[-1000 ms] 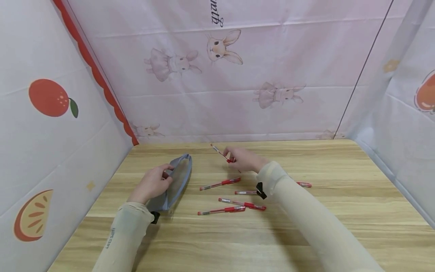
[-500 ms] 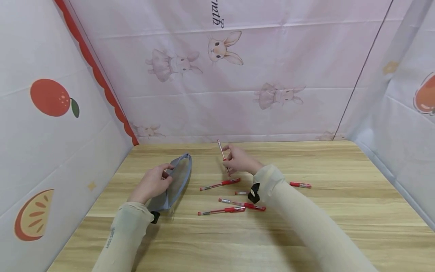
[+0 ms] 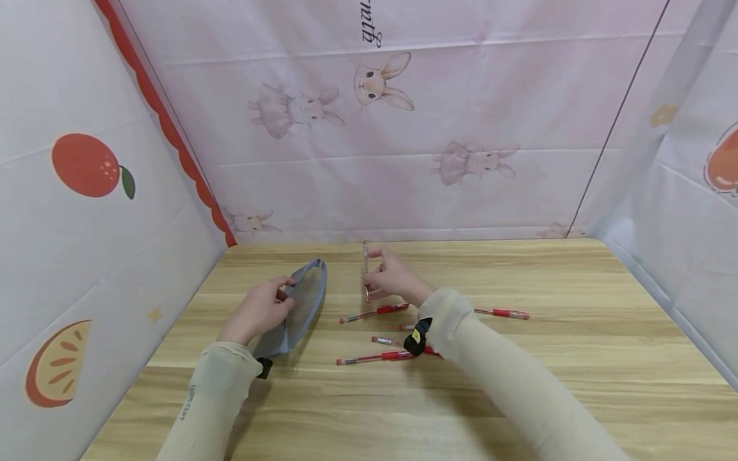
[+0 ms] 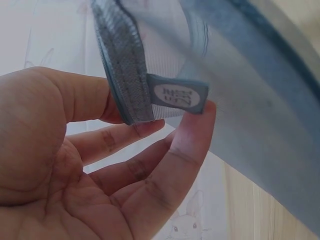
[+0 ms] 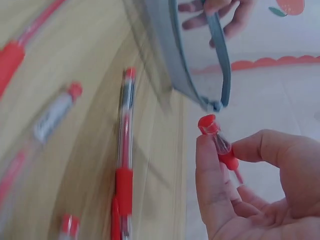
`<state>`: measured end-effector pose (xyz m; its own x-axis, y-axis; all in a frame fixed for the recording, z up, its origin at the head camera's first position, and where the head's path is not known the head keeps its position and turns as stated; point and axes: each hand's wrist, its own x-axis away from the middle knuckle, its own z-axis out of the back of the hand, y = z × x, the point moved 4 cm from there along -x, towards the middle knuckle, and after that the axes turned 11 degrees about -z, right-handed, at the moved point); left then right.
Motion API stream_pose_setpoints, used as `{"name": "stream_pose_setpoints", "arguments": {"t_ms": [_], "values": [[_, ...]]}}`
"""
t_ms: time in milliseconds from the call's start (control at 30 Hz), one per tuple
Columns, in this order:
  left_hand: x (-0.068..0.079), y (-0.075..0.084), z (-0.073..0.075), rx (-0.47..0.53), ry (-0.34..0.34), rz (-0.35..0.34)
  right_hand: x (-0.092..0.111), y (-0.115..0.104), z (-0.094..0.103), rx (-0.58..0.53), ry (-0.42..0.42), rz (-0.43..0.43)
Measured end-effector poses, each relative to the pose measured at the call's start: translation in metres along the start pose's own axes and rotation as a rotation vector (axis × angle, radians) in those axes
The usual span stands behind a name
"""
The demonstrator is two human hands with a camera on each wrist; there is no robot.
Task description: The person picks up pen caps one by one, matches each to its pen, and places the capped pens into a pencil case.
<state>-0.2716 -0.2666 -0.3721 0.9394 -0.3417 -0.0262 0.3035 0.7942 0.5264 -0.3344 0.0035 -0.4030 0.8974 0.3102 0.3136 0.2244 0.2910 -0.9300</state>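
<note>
A blue-grey mesh zipper pouch [image 3: 309, 306] stands with its mouth gaping toward the right. My left hand [image 3: 262, 312] pinches one zippered edge; in the left wrist view the thumb lies on the zipper tape [image 4: 120, 55] and the fingers beneath, beside a small label [image 4: 181, 95]. To the right, my right hand [image 3: 396, 279] pinches a red gel pen [image 3: 366, 257] held nearly upright above the table. In the right wrist view the held pen's red end [image 5: 207, 124] is close to the pouch's corner in the picture. Part of that pen is hidden behind my fingers.
Several red pens lie on the wooden table [image 3: 323, 410]: one pen [image 3: 375, 312] below my right hand, another pen [image 3: 375, 358] nearer, a further pen [image 3: 507, 314] at right. My right sleeve [image 3: 496, 358] partly covers some. Printed cloth walls [image 3: 357, 192] enclose the table.
My right hand has moved left toward the pouch, and the pen in it has turned from slanting to nearly upright. The left hand and pouch have stayed almost still.
</note>
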Motion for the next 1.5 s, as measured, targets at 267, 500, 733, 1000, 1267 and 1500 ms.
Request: {"name": "stream_pose_setpoints", "arguments": {"t_ms": [267,500,733,1000,1267,1500], "values": [[-0.001,0.001,0.0,0.022,0.008,0.002,0.008,-0.007,-0.025,-0.074,-0.055,-0.007],[-0.004,0.003,0.002,0.002,0.039,-0.033,0.015,-0.012,-0.043,-0.143,-0.099,-0.015],[-0.003,0.005,0.003,0.026,0.039,-0.001,0.015,-0.013,-0.064,-0.193,-0.131,-0.008],[-0.001,0.008,0.002,0.078,0.026,0.012,0.016,-0.017,-0.083,-0.167,-0.124,0.033],[-0.001,0.007,0.001,0.083,0.028,0.004,0.017,-0.019,-0.093,-0.156,-0.082,0.027],[-0.001,0.007,0.002,0.085,0.033,-0.004,0.017,-0.023,-0.095,-0.134,-0.078,0.016]]}}
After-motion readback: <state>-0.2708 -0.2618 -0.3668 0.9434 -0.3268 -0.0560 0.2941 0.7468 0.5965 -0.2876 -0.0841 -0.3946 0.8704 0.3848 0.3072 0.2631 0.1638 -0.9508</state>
